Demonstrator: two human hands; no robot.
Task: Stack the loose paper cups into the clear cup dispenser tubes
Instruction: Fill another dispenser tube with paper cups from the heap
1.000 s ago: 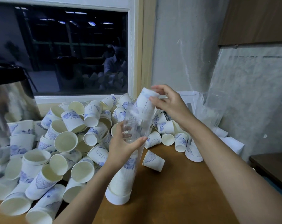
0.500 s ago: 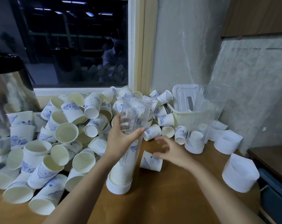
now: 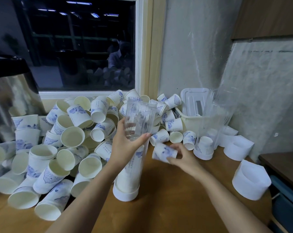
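Cup [image 3: 164, 153] blurry in right grip [image 3: 184, 159]

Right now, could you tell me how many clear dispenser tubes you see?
2: one tube gripped by the left hand, mid-table; a second tube standing right, beside the cream basket. Clear plastic behind it may be a third.

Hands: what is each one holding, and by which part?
The left hand grips the clear dispenser tube around its middle; the right hand holds a loose paper cup by its side.
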